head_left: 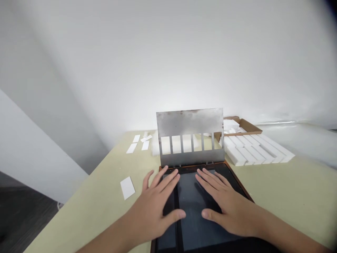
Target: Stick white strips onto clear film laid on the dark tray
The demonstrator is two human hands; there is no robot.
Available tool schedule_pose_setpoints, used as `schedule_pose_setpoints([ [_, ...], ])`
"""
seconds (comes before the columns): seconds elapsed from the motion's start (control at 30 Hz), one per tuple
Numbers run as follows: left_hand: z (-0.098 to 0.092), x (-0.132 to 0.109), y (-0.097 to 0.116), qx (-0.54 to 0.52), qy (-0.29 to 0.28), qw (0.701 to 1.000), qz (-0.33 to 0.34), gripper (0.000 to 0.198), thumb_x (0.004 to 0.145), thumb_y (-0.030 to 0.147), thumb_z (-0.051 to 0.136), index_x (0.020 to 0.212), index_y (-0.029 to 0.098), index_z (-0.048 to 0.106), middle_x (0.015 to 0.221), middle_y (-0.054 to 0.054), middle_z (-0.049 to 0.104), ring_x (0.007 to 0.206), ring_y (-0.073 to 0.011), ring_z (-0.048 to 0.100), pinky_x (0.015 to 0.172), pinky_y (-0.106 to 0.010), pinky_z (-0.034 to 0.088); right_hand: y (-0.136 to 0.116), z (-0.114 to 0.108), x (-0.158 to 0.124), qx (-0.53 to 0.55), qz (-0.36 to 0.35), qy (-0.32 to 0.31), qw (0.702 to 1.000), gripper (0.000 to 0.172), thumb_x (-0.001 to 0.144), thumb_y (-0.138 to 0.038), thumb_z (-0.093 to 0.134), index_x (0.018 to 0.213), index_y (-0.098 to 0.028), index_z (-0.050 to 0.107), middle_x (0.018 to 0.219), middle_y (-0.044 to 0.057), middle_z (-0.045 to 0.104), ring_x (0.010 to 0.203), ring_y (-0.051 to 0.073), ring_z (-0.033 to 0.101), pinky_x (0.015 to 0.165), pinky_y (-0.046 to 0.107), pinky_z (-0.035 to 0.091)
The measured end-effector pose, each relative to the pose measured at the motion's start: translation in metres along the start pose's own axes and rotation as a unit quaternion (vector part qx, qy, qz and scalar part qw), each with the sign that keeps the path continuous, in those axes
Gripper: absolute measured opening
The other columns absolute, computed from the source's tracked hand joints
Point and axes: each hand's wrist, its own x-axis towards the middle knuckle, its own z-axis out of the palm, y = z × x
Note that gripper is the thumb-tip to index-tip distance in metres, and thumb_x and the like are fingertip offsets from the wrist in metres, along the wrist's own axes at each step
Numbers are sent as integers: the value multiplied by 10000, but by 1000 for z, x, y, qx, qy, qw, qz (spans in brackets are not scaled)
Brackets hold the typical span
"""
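Observation:
Both hands lie spread over a dark, glossy flat panel (196,232) with a brown edge. My left hand (158,202) is open over its left side, fingers stretched away from me, holding nothing. Over the right side is my right hand (223,202), also open and bare, with its fingers pointing inward and away. Whether the palms press on the surface I cannot tell. At the panel's far edge a metal plate (189,123) stands upright on small hinges, with a row of rectangular cut-outs. Left of my left hand lies a white card (127,188).
Several small white pieces (131,148) lie at the table's (97,207) far left. Behind the plate to the right stands a cardboard tray (249,127) with white pieces in it. Rows of white blocks (258,149) sit before it. A pale wall (168,63) rises behind.

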Motion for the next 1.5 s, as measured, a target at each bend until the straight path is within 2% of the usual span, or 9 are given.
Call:
schedule_pose_setpoints([
  [0.13, 1, 25, 21, -16, -116, 993, -6, 1132, 822, 863, 632, 1685, 329, 133, 1736, -90, 174, 1604, -487, 97, 1241, -781, 2, 5, 10, 3, -3, 4, -8, 1000, 932, 991, -751, 466, 1688, -200, 184, 1754, 99, 124, 1639, 350, 75, 1327, 602, 9],
  [0.3, -7, 35, 19, 10, -150, 988, -19, 1199, 744, 902, 668, 1672, 337, 163, 1715, -122, 224, 1597, -508, 43, 1201, -819, -24, 8, 9, 6, 27, -13, 9, 1000, 979, 942, -764, 542, 1682, -200, 238, 1752, 100, 145, 1638, 348, 98, 1330, 579, 10],
  [0.47, -16, 24, 6, 38, -187, 982, 3, 1196, 804, 843, 677, 1662, 383, -18, 1739, -83, 140, 1601, -482, -2, 1205, -802, -61, 7, 7, 5, 41, -6, 21, 999, 1024, 911, -790, 551, 1670, -150, 299, 1753, 125, 180, 1637, 339, 122, 1329, 563, -12],
  [0.63, -7, 20, -5, 64, -123, 990, 3, 1089, 870, 786, 661, 1679, 420, 31, 1746, -51, 184, 1604, -481, 104, 1242, -774, 80, 1, -1, 5, 48, -6, 32, 998, 1050, 881, -829, 551, 1672, -181, 309, 1763, 145, 169, 1632, 388, 92, 1304, 633, 5],
  [0.73, -4, 25, -7, 76, -76, 994, -2, 936, 972, 715, 577, 1690, 389, 72, 1744, -70, 216, 1612, -466, 111, 1250, -759, 64, 4, -17, 1, 48, -4, 43, 998, 994, 918, -804, 525, 1687, -230, 263, 1780, 104, 89, 1639, 377, 24, 1298, 638, 7],
  [0.87, -6, 27, -7, 80, -62, 995, 8, 844, 989, 685, 578, 1679, 385, 194, 1709, -69, 331, 1607, -448, 170, 1268, -722, 57, 19, -32, -10, 49, -17, 21, 998, 986, 905, -775, 589, 1682, -253, 279, 1742, 99, 272, 1612, 359, 212, 1311, 600, 96],
  [1.0, -4, 24, -5, 85, -58, 995, 3, 801, 990, 672, 588, 1663, 403, 245, 1690, -59, 372, 1594, -447, 222, 1268, -713, 78, 32, -28, -19, 39, -18, 10, 999, 944, 912, -738, 616, 1669, -257, 321, 1738, 101, 284, 1605, 385, 218, 1299, 636, 116],
  [1.2, 5, 22, -4, 84, -49, 995, -14, 785, 1015, 655, 557, 1672, 409, 205, 1717, -47, 314, 1604, -455, 172, 1249, -732, 2, 35, -23, -24, 21, -38, 119, 992, 698, 1023, -664, 490, 1630, -328, 411, 1722, 30, 335, 1603, 321, 223, 1298, 540, 226],
  [1.5, 7, 25, -3, 70, -22, 997, -7, 764, 1025, 637, 554, 1673, 425, 208, 1716, -26, 323, 1607, -439, 174, 1245, -693, -77, 42, -16, -20, -16, -37, 42, 998, 794, 963, -727, 552, 1627, -314, 417, 1698, 42, 387, 1591, 359, 258, 1308, 608, 87],
])
